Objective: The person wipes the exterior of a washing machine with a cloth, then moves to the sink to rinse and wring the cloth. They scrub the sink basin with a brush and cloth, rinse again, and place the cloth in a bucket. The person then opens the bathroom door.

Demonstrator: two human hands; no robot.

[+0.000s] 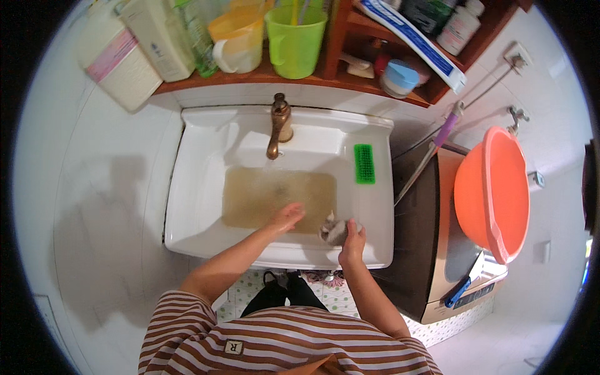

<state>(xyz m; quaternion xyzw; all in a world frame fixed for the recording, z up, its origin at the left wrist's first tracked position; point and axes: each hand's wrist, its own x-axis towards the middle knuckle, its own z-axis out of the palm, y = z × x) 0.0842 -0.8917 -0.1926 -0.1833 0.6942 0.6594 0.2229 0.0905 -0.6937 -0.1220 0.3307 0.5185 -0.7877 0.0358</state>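
In front of me is a white ceramic washbasin [197, 187] holding murky brown water [262, 201]. Just over the water's near side is my left hand [287, 218], with its fingers loosely extended and nothing in them. At the basin's near right, my right hand [353, 241] grips a grey-and-white fabric item [333, 230], possibly a small shoe; the fingers and thumb cover part of it. A bronze-coloured faucet [280, 124] stands at the back, and the water's surface looks disturbed below it. On the right ledge lies a green scrubbing brush [364, 164], bristles up.
Above the basin, a wooden shelf [309, 83] carries bottles, a green cup [295, 42], an orange-and-white cup [239, 42] and a toothpaste tube [412, 42]. To the right, an orange plastic basin [492, 197] and a blue-handled brush [464, 281] rest on a washing machine [436, 262].
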